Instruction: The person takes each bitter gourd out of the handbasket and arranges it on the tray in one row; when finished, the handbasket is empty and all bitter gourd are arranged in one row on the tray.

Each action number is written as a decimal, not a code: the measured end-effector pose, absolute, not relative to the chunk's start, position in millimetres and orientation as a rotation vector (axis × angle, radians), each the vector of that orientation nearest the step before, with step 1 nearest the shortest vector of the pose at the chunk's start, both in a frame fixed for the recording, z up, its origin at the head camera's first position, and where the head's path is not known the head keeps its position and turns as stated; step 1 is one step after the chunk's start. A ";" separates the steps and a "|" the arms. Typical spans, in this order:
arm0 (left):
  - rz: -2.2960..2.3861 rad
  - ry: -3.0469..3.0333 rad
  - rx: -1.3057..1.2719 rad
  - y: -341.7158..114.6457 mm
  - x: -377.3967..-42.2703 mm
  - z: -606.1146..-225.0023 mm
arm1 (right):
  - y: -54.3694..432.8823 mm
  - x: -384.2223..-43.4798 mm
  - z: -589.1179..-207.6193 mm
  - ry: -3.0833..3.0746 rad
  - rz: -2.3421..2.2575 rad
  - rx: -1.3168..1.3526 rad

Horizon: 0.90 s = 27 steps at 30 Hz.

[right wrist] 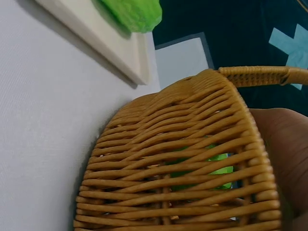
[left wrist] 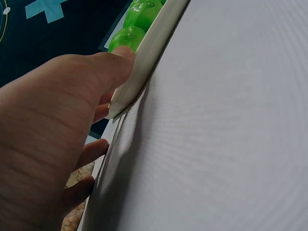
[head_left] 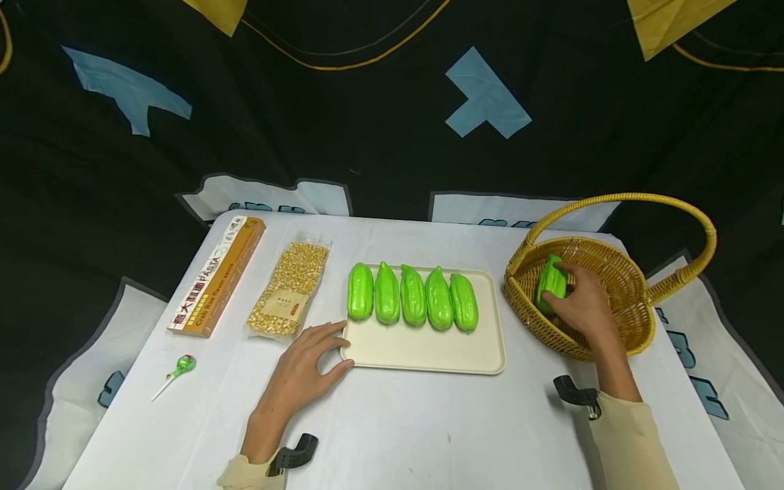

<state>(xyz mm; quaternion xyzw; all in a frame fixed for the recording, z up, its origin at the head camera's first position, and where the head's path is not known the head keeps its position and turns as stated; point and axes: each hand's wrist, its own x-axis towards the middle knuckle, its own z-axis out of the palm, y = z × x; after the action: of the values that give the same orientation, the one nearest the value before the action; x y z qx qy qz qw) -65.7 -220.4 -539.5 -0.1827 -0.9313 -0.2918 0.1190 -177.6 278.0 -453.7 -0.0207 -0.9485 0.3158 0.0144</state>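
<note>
My right hand (head_left: 584, 303) reaches into a wicker basket (head_left: 637, 340) and grips a glossy green, ridged, cucumber-like vegetable (head_left: 551, 284) between thumb and fingers. Through the basket's weave, the right wrist view shows parts of that green vegetable (right wrist: 221, 171). A cream rectangular tray (head_left: 422, 350) lies left of the basket. Several similar green vegetables (head_left: 413, 295) stand side by side along its back half. At the tray's left front corner my left hand (head_left: 301, 367) touches the rim with relaxed fingers; its thumb (left wrist: 122, 60) lies against the tray edge in the left wrist view.
A clear bag of yellow corn kernels (head_left: 290, 286) lies left of the tray. Farther left are a brown and white pasta box (head_left: 217, 275) and a green-wrapped lollipop (head_left: 182, 365). The basket's tall handle (head_left: 618, 197) arches over it. A white cloth covers the table (head_left: 429, 429).
</note>
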 end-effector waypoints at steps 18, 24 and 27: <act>-0.840 -2.683 -0.568 -220.8 -66.4 -540.0 | 261.9 -150.5 -420.9 -2.770 1.001 0.007; -0.841 -2.671 -0.578 -220.3 -66.8 -539.7 | 254.1 -139.9 -411.5 -2.722 0.999 0.029; -0.846 -2.670 -0.579 -220.3 -66.8 -539.5 | 250.2 -135.3 -408.3 -2.702 0.993 0.052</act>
<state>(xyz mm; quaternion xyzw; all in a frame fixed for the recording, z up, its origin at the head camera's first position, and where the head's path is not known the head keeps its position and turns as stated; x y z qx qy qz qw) -66.8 -220.3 -539.5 -0.2005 -0.9243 -0.2929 0.1402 -135.3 250.2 -408.3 0.0179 -0.9304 0.3420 0.1310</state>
